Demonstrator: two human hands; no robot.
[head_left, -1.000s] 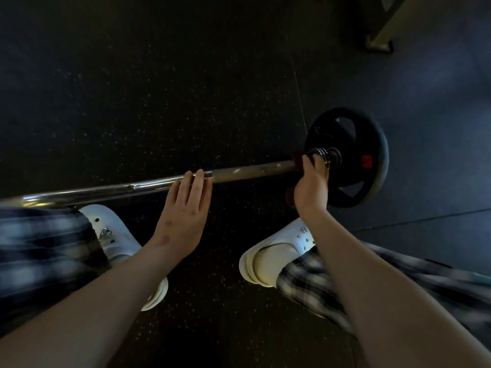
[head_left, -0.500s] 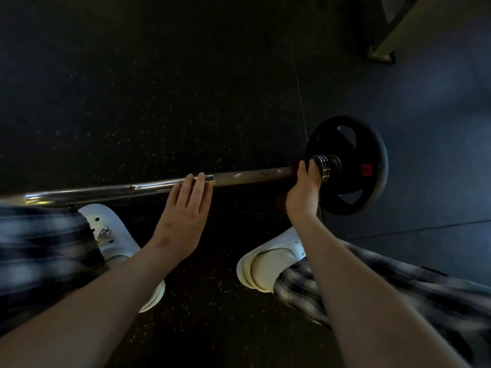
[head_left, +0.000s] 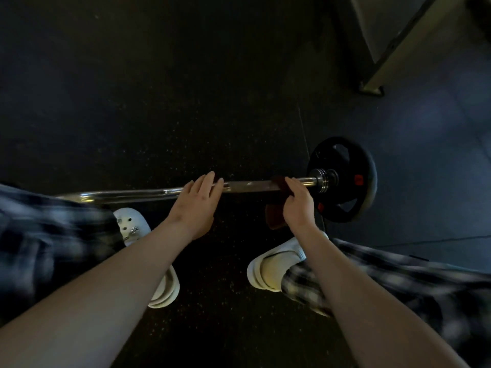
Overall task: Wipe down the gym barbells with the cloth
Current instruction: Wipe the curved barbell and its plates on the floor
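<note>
barbell (head_left: 249, 186) is down near the dark gym floor (head_left: 186, 102), just ahead of the white shoes (head_left: 276, 266). its long axis runs left to right across the view, and the black plate (head_left: 345, 179) end points right and sits a touch higher. left hand (head_left: 195, 205) lies on the shaft with straight fingers. right hand (head_left: 299, 205) grips the dark red cloth (head_left: 275, 216) around the shaft, just beside the collar.

Chrome barbell (head_left: 252, 186) lying horizontal (black plate (head_left: 345, 160) at right end), dark red cloth (head_left: 275, 219) draped over it near the plate
</note>
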